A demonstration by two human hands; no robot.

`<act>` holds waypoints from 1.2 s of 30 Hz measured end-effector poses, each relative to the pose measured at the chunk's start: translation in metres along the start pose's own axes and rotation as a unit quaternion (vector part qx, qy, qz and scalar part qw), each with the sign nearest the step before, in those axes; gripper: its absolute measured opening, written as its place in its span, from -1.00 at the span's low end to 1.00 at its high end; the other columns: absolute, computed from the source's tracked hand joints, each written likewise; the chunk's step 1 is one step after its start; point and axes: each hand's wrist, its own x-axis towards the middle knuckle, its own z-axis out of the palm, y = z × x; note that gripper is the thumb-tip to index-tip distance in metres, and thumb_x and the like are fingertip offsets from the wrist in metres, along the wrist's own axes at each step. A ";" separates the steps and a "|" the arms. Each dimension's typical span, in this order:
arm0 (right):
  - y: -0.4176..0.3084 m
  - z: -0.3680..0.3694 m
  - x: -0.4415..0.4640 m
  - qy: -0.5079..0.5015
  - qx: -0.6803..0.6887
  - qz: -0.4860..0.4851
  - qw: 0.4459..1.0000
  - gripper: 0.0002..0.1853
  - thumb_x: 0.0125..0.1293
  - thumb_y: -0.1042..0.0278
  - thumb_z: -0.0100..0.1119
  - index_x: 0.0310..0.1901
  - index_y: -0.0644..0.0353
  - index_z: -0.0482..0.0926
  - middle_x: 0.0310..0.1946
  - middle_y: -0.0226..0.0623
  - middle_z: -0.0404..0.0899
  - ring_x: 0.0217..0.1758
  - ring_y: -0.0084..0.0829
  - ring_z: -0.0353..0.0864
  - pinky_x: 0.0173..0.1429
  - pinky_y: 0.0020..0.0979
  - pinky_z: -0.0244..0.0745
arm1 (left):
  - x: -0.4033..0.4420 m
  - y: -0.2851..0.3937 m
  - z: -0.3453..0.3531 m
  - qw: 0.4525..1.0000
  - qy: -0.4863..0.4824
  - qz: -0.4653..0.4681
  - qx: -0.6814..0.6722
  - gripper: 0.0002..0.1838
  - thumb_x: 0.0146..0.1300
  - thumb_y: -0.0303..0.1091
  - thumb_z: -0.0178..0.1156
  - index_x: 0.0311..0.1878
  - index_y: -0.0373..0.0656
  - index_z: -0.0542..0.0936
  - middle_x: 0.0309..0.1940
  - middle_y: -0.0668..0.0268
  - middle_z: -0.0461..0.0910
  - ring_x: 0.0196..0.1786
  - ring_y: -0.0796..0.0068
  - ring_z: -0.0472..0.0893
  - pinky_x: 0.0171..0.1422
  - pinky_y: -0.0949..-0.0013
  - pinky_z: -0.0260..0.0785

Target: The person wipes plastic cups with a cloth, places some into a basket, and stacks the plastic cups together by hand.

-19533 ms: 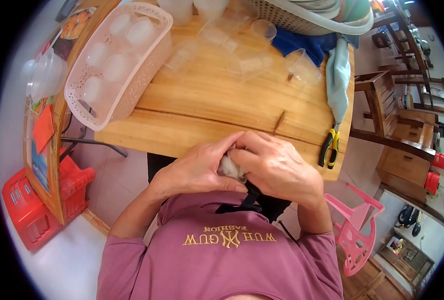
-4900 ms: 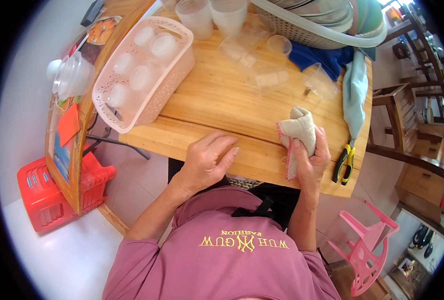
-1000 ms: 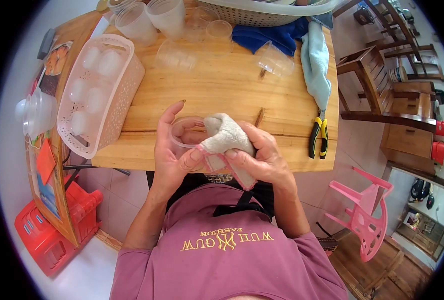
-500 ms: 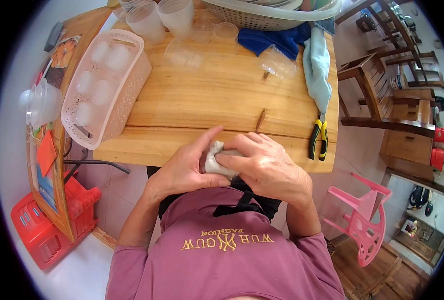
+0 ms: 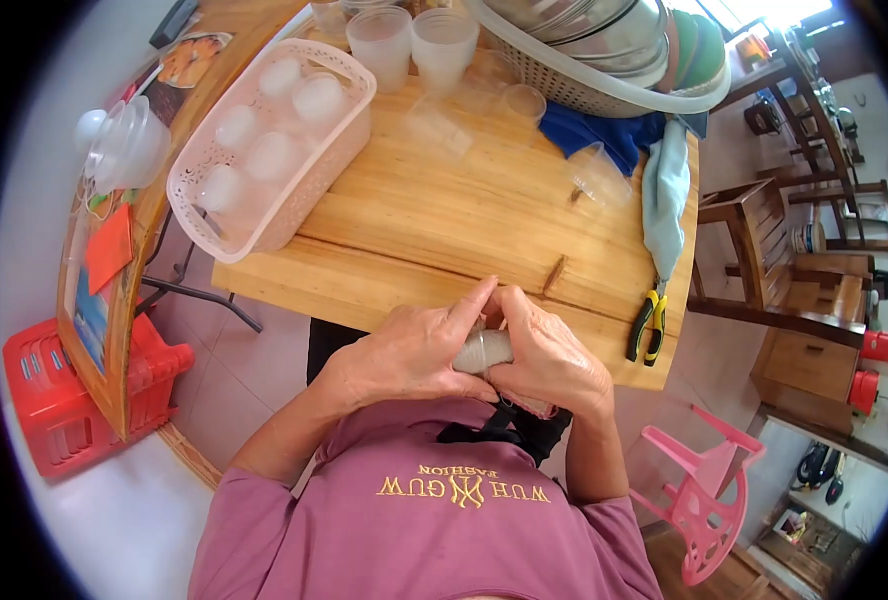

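My left hand [image 5: 404, 352] curls around a clear plastic cup [image 5: 472, 352] at the table's near edge, close to my body. Only the cup's rim shows between my hands. My right hand [image 5: 554, 358] is closed on a whitish cloth [image 5: 490, 347], which is bunched at the cup's mouth. A pink-edged corner of the cloth hangs below my right hand. The fingertips of both hands meet at the far side of the cup, and much of the cup and cloth is hidden by my fingers.
A pink basket [image 5: 349, 145] of white cups stands at the table's left. Stacked clear cups [image 5: 379, 48], loose clear cups [image 5: 442, 128] and a grey basket [image 5: 564, 88] of bowls are at the back. Yellow-black pliers [image 5: 648, 326] and a light blue cloth [image 5: 666, 200] lie right.
The pink-edged cloth has gone from standing up in my right hand to being pressed at the cup. Both hands have come together around the cup. The view has shifted, showing more of the far bowls.
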 end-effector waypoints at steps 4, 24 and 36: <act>0.004 0.004 0.000 -0.011 -0.056 0.020 0.998 -0.55 0.04 0.38 0.31 -0.01 0.26 0.43 -0.25 0.05 0.64 -0.14 0.12 0.64 -0.11 -0.07 0.53 | 0.001 -0.002 0.002 0.999 -0.011 -0.033 -0.026 0.21 -0.04 0.06 0.56 0.48 -0.42 0.07 0.05 -0.18 0.59 0.09 -0.15 0.62 0.10 0.09 0.50; 0.014 -0.004 -0.021 0.241 0.180 -0.098 0.949 -0.54 0.14 0.50 0.35 0.11 0.37 0.54 -0.14 -0.14 0.62 -0.13 -0.31 0.66 -0.02 -0.36 0.56 | 0.015 0.002 0.012 0.990 0.113 -0.006 -0.082 -0.03 -0.01 -0.19 0.59 0.42 -0.20 0.26 -0.11 0.15 0.65 -0.11 0.08 0.70 -0.06 0.19 0.56; 0.053 0.002 -0.005 0.363 0.024 -0.014 0.931 -0.65 0.24 0.44 0.28 0.06 0.33 0.55 -0.16 -0.03 0.60 -0.14 -0.06 0.65 -0.07 -0.22 0.54 | 0.015 0.009 0.020 0.980 0.118 0.045 -0.155 0.02 -0.01 -0.02 0.59 0.44 -0.25 0.28 -0.08 0.18 0.62 -0.32 0.43 0.52 -0.18 0.39 0.45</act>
